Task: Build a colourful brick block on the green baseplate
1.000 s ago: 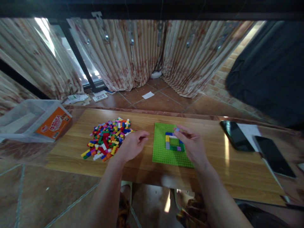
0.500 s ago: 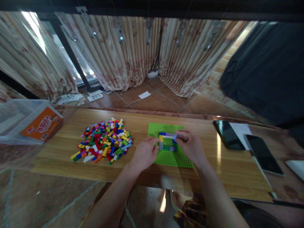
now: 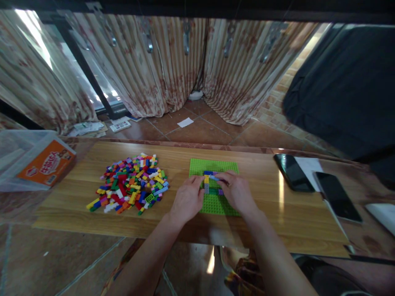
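Observation:
A light blue toy brick (image 3: 213,178) is pinched in the fingers of my right hand (image 3: 238,192), tilted above the brick frame. That frame is a low square of toy bricks with a yellow brick (image 3: 206,179) on its left side and blue bricks (image 3: 209,173) at the back. It sits on a green baseplate (image 3: 212,209). My left hand (image 3: 187,198) is beside the frame's left side, its index finger and thumb apart and close to or touching the bricks. My right hand covers the frame's right side.
A heap of mixed toy bricks (image 3: 128,185) lies left on the wooden board (image 3: 173,164). A clear plastic box (image 3: 37,160) with an orange label stands at far left. Two dark phones (image 3: 293,172) and white paper (image 3: 308,167) are on the right. Striped curtains (image 3: 173,65) hang behind.
My right hand has moved left with the light blue brick, from the frame's back right corner toward its back left. My left hand stays beside the frame. The view has shifted slightly.

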Demonstrator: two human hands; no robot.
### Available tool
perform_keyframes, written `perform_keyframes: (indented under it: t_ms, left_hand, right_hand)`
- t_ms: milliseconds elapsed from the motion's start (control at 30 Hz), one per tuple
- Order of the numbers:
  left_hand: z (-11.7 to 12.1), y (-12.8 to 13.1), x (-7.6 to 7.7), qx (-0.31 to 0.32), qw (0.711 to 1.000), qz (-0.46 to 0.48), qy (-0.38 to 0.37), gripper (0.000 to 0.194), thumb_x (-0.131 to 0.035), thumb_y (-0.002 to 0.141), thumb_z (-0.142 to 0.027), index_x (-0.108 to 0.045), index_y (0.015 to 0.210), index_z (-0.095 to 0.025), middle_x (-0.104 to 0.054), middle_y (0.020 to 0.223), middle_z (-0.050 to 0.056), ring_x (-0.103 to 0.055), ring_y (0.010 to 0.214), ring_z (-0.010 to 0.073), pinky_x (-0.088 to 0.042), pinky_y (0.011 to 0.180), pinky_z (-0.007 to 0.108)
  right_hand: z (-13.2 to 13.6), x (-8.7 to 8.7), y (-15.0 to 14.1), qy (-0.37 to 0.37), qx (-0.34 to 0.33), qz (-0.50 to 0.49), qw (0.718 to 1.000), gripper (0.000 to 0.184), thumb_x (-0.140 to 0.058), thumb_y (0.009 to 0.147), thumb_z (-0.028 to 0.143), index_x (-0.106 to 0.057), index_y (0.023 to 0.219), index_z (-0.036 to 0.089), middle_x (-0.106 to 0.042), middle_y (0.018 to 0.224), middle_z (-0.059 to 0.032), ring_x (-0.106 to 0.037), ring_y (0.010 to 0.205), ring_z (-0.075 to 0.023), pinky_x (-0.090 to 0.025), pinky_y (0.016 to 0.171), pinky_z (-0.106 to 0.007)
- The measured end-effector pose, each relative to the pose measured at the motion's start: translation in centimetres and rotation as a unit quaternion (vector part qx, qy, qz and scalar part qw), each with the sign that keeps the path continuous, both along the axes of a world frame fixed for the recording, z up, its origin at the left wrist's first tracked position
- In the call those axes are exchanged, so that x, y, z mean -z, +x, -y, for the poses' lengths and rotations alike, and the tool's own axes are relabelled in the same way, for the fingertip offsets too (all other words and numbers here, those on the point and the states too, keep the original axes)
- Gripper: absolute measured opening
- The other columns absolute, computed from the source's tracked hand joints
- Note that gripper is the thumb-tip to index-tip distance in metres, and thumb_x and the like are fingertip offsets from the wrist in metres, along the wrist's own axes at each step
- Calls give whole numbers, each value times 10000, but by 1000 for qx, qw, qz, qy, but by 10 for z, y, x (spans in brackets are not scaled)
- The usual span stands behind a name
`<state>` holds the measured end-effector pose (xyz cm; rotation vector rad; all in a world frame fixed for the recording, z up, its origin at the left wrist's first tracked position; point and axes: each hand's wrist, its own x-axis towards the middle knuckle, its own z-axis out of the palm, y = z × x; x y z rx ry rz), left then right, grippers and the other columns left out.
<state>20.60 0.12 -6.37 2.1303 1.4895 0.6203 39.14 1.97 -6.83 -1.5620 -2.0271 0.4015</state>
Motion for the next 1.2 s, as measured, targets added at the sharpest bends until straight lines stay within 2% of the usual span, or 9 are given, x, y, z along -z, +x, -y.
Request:
perform_keyframes:
  t_ms: [200, 433, 567, 733, 833, 967, 1200]
  left_hand:
    - [1, 1, 2, 14, 1000, -22, 17, 413, -493, 886, -131, -504, 1295, -185, -586, 1207, 89, -558, 1117, 226, -453, 1010, 386]
    - [3, 4, 5, 25, 997, -66, 38, 413, -481, 931, -250, -473, 1343, -218, -540, 1234, 88, -543, 1121, 218, -445, 1021, 386]
    - [4, 8, 5, 20, 992, -108, 56, 442, -506, 926, -307, -464, 1358, -226, -525, 1233, 94, -531, 1130, 245, -448, 1008, 411]
    - [5, 10, 8, 20, 989, -129, 71, 455, -506, 927, -325, -463, 1362, -199, -517, 1239, 119, -520, 1135, 264, -450, 990, 418]
    - [5, 11, 10, 16, 987, -138, 79, 475, -516, 923, -335, -448, 1373, -201, -515, 1235, 116, -516, 1131, 265, -451, 983, 414]
    - [6, 13, 10, 11, 985, -152, 79, 476, -525, 917, -339, -447, 1369, -211, -516, 1226, 108, -515, 1112, 265, -458, 962, 413]
    - [7, 16, 8, 3, 983, -169, 71, 476, -528, 913, -344, -449, 1365, -218, -518, 1224, 105, -513, 1091, 269, -461, 936, 416]
  right_hand:
    - [-5, 5, -4, 14, -8, 40, 999, 217, -573, 871, 140, -753, 949, 232, -680, 943, -66, -604, 898, -211, -475, 857, -336]
    - [-7, 13, -7, 21, 38, 7, 999, 198, -579, 860, 184, -757, 918, 245, -662, 923, -63, -597, 890, -209, -481, 835, -342]
    - [-7, 10, -7, 14, 51, -22, 998, 181, -600, 826, 194, -755, 917, 221, -667, 920, -66, -608, 870, -209, -484, 821, -342]
    - [-8, 1, 1, -2, 133, -86, 987, 231, -555, 835, 280, -753, 914, 190, -695, 888, -72, -621, 740, -189, -488, 731, -326]
    - [-10, 3, 6, -30, 178, -119, 976, 269, -557, 813, 313, -750, 935, 171, -720, 890, -84, -629, 734, -195, -489, 718, -330]
    - [-12, 9, 4, -59, 177, -130, 974, 280, -581, 781, 311, -749, 950, 164, -730, 890, -85, -634, 720, -194, -497, 719, -336]
    - [-13, 14, 1, -41, 171, -103, 979, 245, -602, 750, 273, -749, 921, 181, -723, 890, -72, -629, 703, -181, -508, 724, -335]
